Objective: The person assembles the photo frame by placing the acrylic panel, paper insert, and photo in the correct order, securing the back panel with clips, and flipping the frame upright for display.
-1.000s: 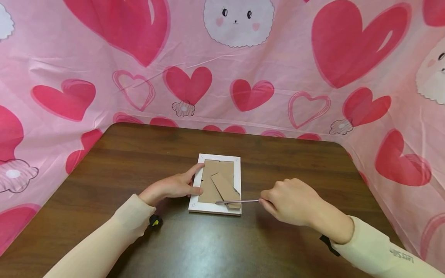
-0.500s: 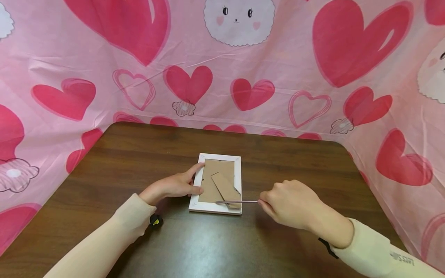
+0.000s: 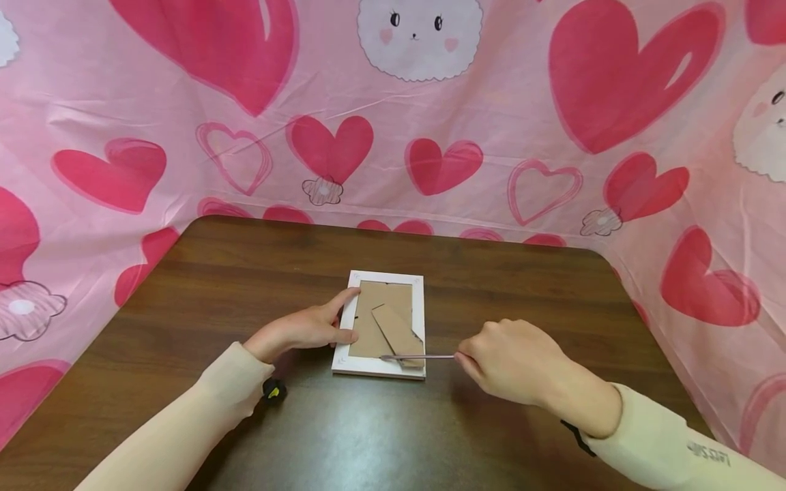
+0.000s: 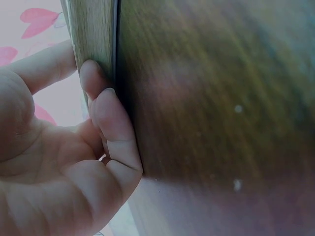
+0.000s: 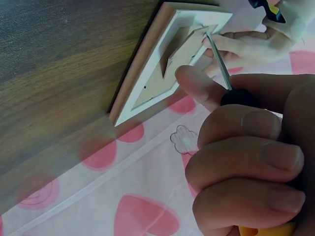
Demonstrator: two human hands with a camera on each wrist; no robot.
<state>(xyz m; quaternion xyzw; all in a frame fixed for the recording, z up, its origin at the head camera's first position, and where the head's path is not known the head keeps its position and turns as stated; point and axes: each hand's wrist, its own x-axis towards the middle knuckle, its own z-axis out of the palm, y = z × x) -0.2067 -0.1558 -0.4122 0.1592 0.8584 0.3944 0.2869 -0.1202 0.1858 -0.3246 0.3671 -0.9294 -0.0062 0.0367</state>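
Observation:
A white picture frame (image 3: 419, 307) lies face down on the table, with its brown backing board (image 3: 389, 294) and slanted stand flap (image 3: 398, 331) showing. My left hand (image 3: 310, 327) holds its left edge, thumb and forefinger on the border. In the left wrist view, other fingertips (image 4: 113, 110) press against the frame's wooden side (image 4: 93, 34). My right hand (image 3: 516, 361) grips a screwdriver (image 3: 430, 355) whose shaft crosses the flap's lower end. Its tip is at the board's lower edge. Part of the yellow handle (image 5: 268, 230) shows under my curled fingers; the rest is hidden.
The brown wooden table (image 3: 295, 252) extends around the frame on all sides. Pink heart-printed cloth (image 3: 381, 136) hangs behind and along both sides. A black and yellow item (image 3: 274, 391) sits beneath my left wrist.
My right hand has dipped very slightly, while the screwdriver tip stays at the same spot. The picture frame and my left hand have not visibly moved.

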